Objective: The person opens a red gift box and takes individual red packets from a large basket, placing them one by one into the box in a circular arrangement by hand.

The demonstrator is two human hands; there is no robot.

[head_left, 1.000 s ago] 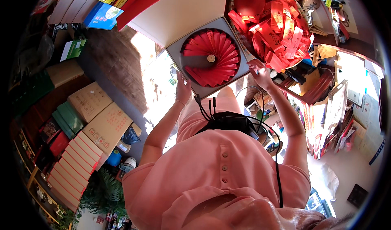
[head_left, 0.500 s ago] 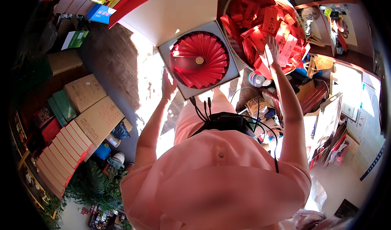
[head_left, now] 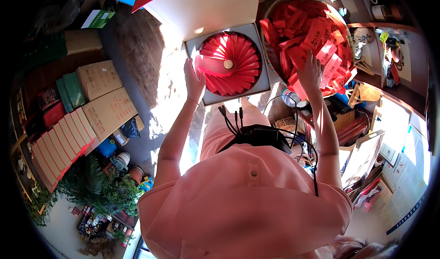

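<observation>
A square grey-lined box (head_left: pixel 259 90) stands in front of me with its cream-lined lid (head_left: pixel 215 6) raised. Inside it, narrow red packets (head_left: pixel 243 77) lie fanned in a ring around a dark red disc with a small gold centre (head_left: pixel 228 64). My left hand (head_left: pixel 195 82) is at the box's left wall, fingers stretched and apart, some reaching over the rim by the packets. Over the round basket (head_left: pixel 268 57) to the right, my right hand (head_left: pixel 312 73) touches the heap of loose red packets (head_left: pixel 316 34) with its fingers apart. I see no packet clearly gripped.
On the left are cardboard boxes (head_left: pixel 110 114), a row of red-edged boxes (head_left: pixel 64 139) and a leafy plant (head_left: pixel 98 181). A wooden shelf (head_left: pixel 385 27) stands at the right. Black cables (head_left: pixel 233 121) hang at my waist. A clear round container (head_left: pixel 289 97) sits below the basket.
My left hand has moved up along the box's side, its fingers now reaching over the rim. My right hand has drawn back slightly on the packets, its fingers more bent. The whole view has shifted.
</observation>
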